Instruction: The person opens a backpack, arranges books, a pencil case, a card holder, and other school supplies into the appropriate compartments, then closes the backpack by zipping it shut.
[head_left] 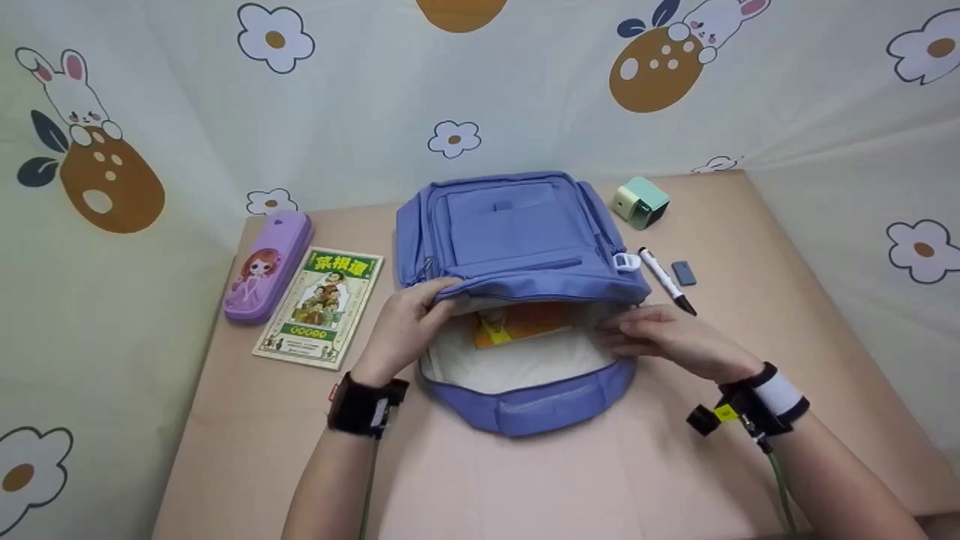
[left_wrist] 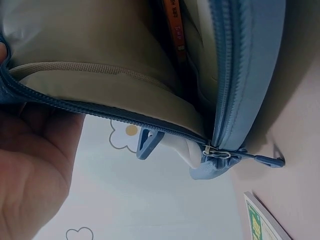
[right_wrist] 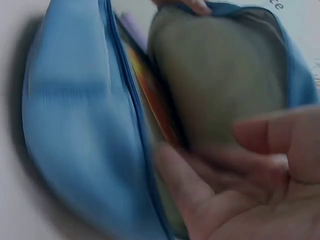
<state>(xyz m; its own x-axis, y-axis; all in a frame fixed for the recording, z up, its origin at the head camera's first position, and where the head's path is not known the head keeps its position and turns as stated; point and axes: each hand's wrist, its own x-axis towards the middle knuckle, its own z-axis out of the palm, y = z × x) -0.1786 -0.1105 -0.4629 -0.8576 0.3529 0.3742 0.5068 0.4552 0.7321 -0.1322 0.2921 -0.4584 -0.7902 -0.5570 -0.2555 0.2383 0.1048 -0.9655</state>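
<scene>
A blue backpack (head_left: 510,225) lies on the table with its main compartment unzipped and gaping toward me. My left hand (head_left: 401,326) grips the upper edge of the opening at its left end and holds it raised; in the left wrist view its thumb tip is inside the zipped edge and the fingers are outside. Inside, against the pale lining, is an orange and yellow book (head_left: 525,324), partly hidden by the raised flap. At the right end of the opening is my right hand (head_left: 679,341), fingers extended into the mouth, holding nothing; it is blurred in the right wrist view (right_wrist: 250,200).
Left of the backpack lie a purple pencil case (head_left: 262,270) and a green-and-cream book (head_left: 321,309). On the right are a mint-green box-shaped sharpener-like object (head_left: 643,202), a white marker with black cap (head_left: 667,281) and a small blue-grey block (head_left: 683,273). A patterned curtain (head_left: 360,112) surrounds the table.
</scene>
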